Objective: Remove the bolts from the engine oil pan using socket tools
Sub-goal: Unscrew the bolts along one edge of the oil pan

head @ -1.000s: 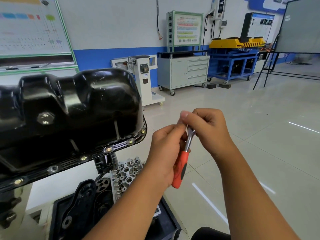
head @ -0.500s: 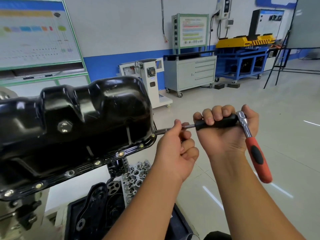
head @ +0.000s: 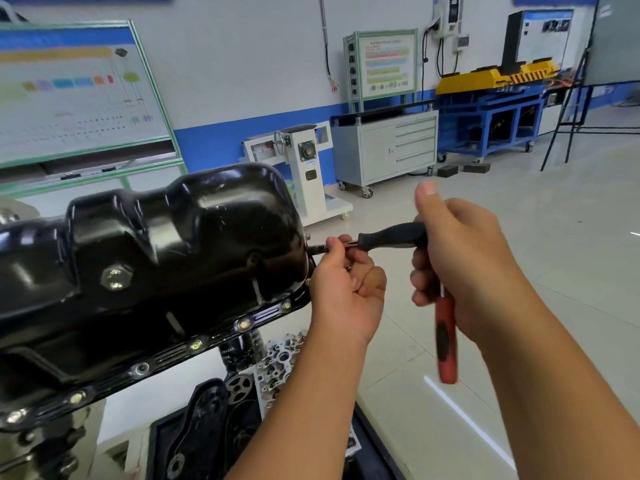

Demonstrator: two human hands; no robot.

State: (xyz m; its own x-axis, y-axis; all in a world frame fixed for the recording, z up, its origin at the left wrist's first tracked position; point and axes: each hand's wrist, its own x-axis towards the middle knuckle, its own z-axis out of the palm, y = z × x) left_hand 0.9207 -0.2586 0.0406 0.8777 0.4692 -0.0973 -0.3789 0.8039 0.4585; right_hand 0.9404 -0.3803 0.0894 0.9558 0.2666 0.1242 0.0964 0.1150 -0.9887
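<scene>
Now we count 1 black oil pan [head: 180, 251] at left, approx 6 flange bolts [head: 244, 324] visible. L hand [head: 346, 296] fingers pinch extension bar [head: 391, 237] at pan's right end; R hand [head: 464, 271] fingers grasp red-handled ratchet [head: 446, 341]. Wall-board text unreadable.

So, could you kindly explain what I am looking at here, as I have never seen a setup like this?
The view comes from a camera worn on a person's head, looking down at their own bare hands. The big black shape is an engine oil pan with bolts along its rim. The left hand pinches the metal shaft of a socket extension at the pan's edge. The right hand grips its black handle together with a red-handled ratchet hanging downward. Engine parts lie below.
</scene>
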